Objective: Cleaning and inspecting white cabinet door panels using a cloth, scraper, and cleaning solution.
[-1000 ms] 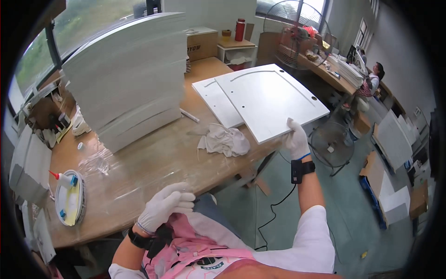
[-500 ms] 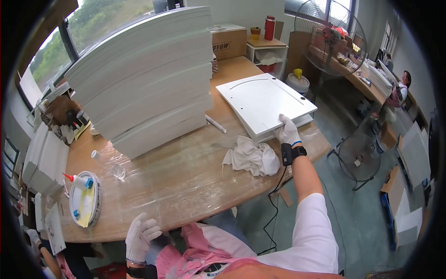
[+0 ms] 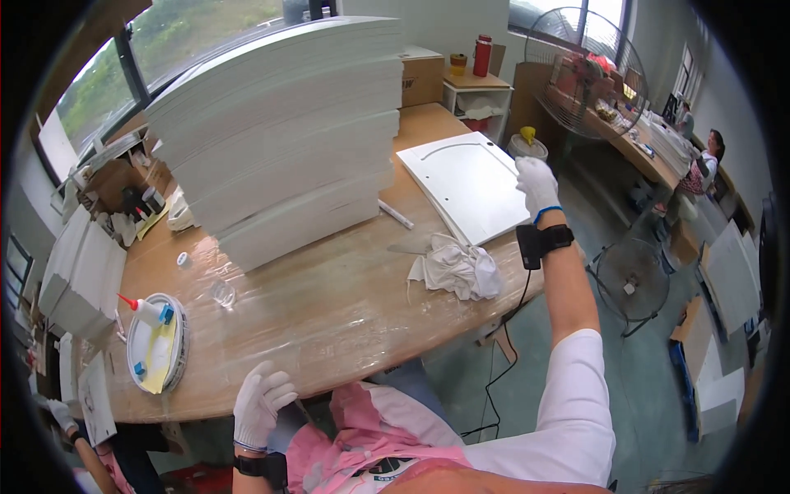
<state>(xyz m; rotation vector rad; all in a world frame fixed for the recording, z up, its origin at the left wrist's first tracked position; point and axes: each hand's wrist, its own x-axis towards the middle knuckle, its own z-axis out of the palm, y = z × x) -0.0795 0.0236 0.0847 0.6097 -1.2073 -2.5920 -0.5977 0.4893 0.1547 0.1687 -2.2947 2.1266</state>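
My right hand (image 3: 539, 188), in a white glove, is at the right edge of a white panel (image 3: 469, 185). Its fingers are curled at that edge, and some fingertips are hidden. The panel lies flat on the right side of the table, with dark round holes and a curved groove on its face. Another layer shows at its left edge. My left hand (image 3: 263, 402), also gloved, hovers at the table's front edge with loosely bent fingers apart and nothing in them. A crumpled white cloth (image 3: 457, 268) lies before the panel, beside a thin flat blade (image 3: 406, 249).
A tall stack of white panels (image 3: 280, 140) rises on the table (image 3: 321, 317). To its right is a white rod (image 3: 397, 214). At left, a round lid (image 3: 178, 362) carries a red-tipped bottle (image 3: 145, 311). Beyond the table's right side stand two fans (image 3: 586, 74).
My right hand has moved from the panel's near corner farther along its right edge. The panel looks lower and closer to the layer beneath. My left hand has risen slightly.
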